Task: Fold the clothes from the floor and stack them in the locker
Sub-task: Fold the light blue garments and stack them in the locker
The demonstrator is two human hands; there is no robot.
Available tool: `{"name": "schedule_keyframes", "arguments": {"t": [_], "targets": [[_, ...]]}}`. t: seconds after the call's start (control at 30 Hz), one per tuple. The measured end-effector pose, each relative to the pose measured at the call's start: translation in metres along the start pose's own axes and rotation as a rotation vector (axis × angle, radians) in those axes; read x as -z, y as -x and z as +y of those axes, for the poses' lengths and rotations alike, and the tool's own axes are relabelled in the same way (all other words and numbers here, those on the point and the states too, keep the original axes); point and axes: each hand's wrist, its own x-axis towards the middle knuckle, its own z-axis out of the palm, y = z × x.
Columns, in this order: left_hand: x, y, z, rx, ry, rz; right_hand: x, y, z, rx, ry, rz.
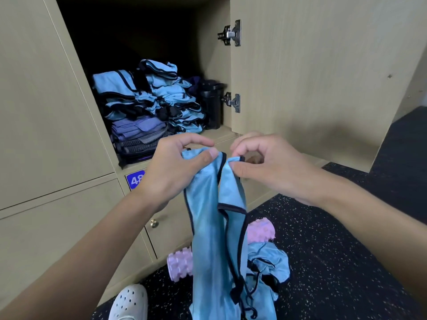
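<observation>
Speckled floor point(323, 262), beige locker point(213, 54), bottle point(211, 107) perhaps; left hand point(175, 172), right hand point(275, 167) pinch bib point(208, 227).

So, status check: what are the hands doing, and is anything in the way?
Left hand and right hand pinch the bib, hanging unfolded. Stacks in the locker. Cloth and roller on the floor below; nothing blocks the locker.

- One head-worn wide-angle view, looking forward and down, close over the left hand point(172, 168) and right hand point(273, 166).
- It faces the open beige wooden locker point(215, 72) nearby; black speckled floor point(328, 269) lies lower right.
</observation>
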Motion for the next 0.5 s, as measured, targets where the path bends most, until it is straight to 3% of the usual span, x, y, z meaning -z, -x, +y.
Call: {"name": "schedule_keyframes", "arguments": {"t": [0.23,0.5], "targets": [[-0.002,0.01,0.022,-0.063,0.193,-0.084,-0.008,0.0,-0.006,-0.028,-0.229,0.008],[0.012,0.001,0.028,-0.176,0.134,-0.022,-0.004,-0.011,-0.018,0.04,-0.278,0.293]]}}
